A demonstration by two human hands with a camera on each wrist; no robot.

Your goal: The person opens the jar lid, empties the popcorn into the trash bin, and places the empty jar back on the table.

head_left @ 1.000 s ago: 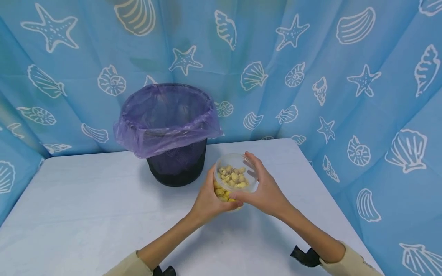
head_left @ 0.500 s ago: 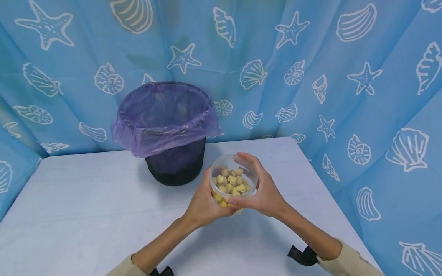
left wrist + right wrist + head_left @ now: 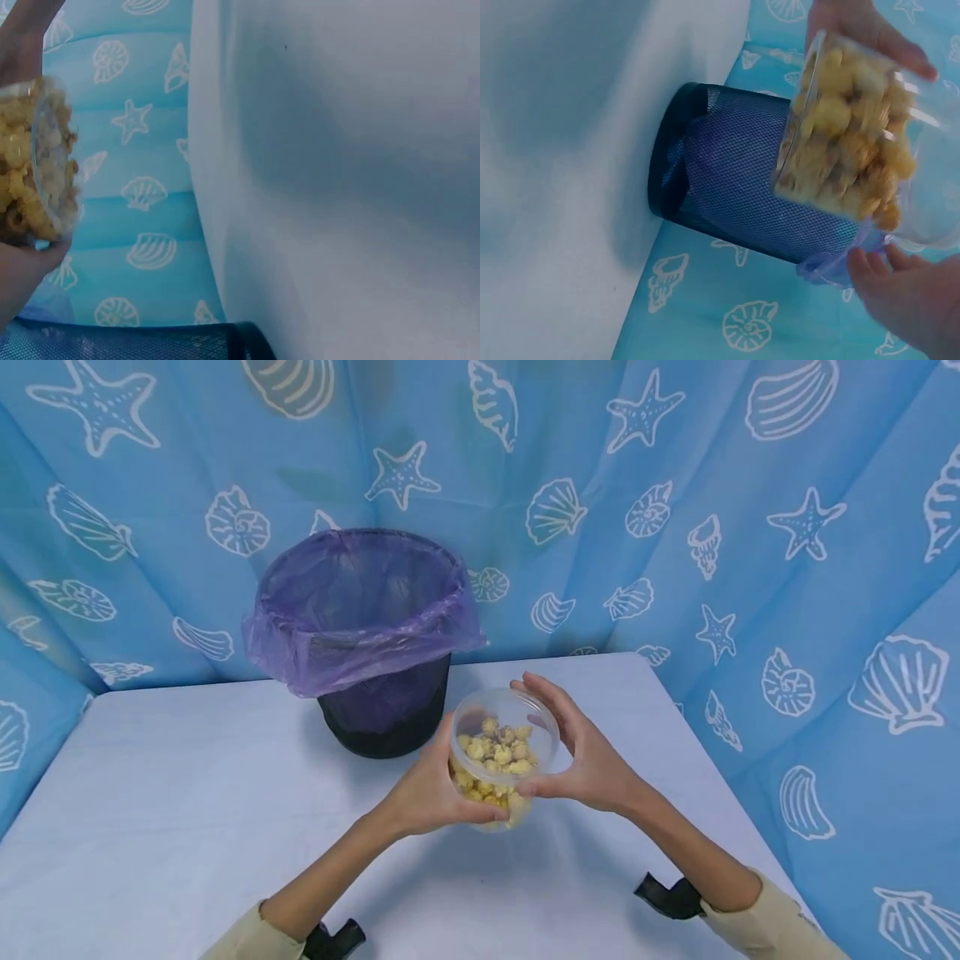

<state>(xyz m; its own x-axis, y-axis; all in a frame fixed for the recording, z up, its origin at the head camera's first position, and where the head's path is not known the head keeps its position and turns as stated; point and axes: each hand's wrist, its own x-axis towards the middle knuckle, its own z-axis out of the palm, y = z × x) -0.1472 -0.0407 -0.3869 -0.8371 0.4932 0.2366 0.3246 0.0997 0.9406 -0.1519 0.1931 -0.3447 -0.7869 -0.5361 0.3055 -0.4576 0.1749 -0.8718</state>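
Note:
A clear round plastic tub point(image 3: 487, 797) of yellow popcorn point(image 3: 847, 135) is held above the table, tilted. My left hand point(image 3: 431, 789) grips its side, thumb across the front; in the left wrist view, the tub point(image 3: 37, 161) shows at the left edge. At the tub's mouth is a clear round lid point(image 3: 543, 747), with my right hand point(image 3: 581, 764) holding its edge between thumb and fingers. In the right wrist view the lid point(image 3: 934, 187) stands out past the popcorn; whether it still touches the rim, I cannot tell.
A black mesh waste bin point(image 3: 382, 718) lined with a purple bag point(image 3: 360, 660) stands at the back of the white table point(image 3: 187, 793), left of my hands. A blue seashell-print curtain point(image 3: 585, 443) hangs behind and at the sides.
The tub has shifted slightly left and more of its side shows below the lid. My right hand has moved a little right, its fingers at the far edge. The bin has not moved.

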